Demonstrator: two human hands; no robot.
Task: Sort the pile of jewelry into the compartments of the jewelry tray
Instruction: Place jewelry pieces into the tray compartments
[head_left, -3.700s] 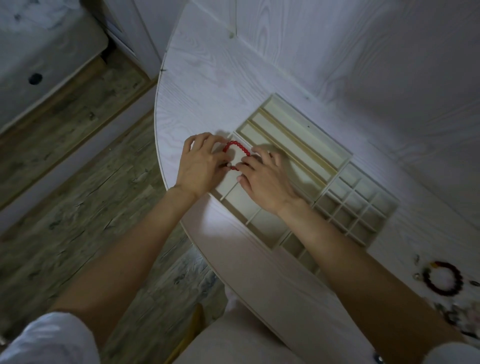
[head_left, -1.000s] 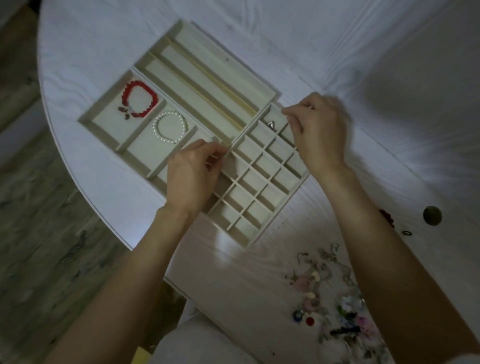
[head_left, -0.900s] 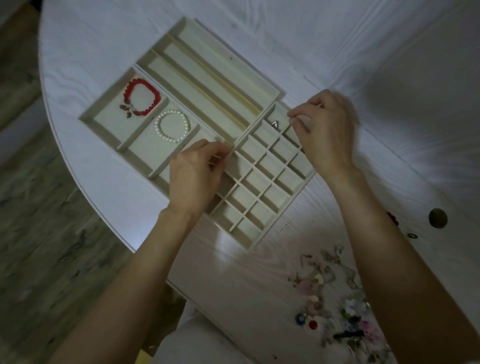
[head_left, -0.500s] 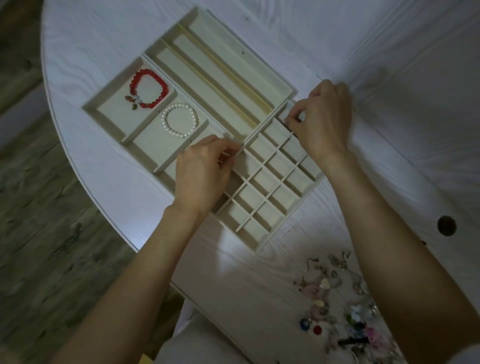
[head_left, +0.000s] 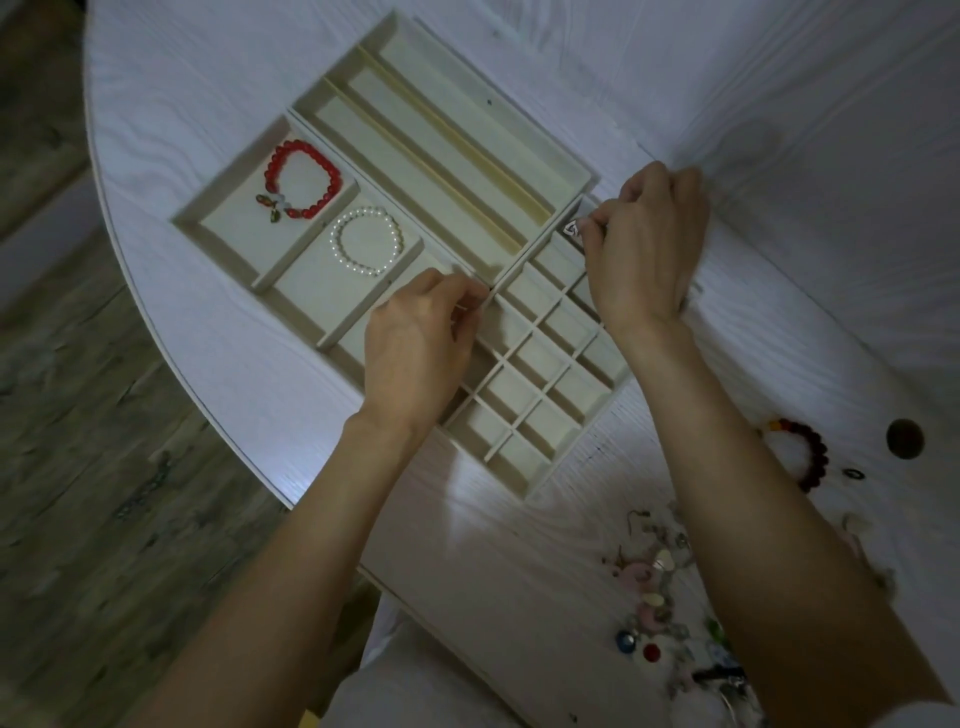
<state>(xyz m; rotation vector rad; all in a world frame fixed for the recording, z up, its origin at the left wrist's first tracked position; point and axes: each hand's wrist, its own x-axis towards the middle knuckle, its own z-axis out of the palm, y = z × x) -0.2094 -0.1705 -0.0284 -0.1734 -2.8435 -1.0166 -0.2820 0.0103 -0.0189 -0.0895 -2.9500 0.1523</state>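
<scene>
The cream jewelry tray (head_left: 223, 236) lies on the white table. A red bead bracelet (head_left: 304, 179) fills its far-left compartment, and a white pearl bracelet (head_left: 367, 248) sits in the one beside it. My left hand (head_left: 421, 343) rests over the tray's middle, fingertips pinched at a divider; I cannot tell if they hold anything. My right hand (head_left: 644, 244) hovers over the top of the small-square grid, its fingers curled over a small silver piece (head_left: 573, 228) in the top cell. The jewelry pile (head_left: 670, 613) lies at the lower right.
A dark red bracelet (head_left: 808, 454) and a small ring (head_left: 853, 473) lie on the table right of my right forearm, near a round hole (head_left: 904, 439) in the tabletop. The table's curved edge (head_left: 156, 332) drops to the wood floor (head_left: 78, 493) on the left.
The red bracelet I held with both hands now lies in its compartment, beside a pearl one. My right hand stays over the grid's top cell. The view has shifted.
</scene>
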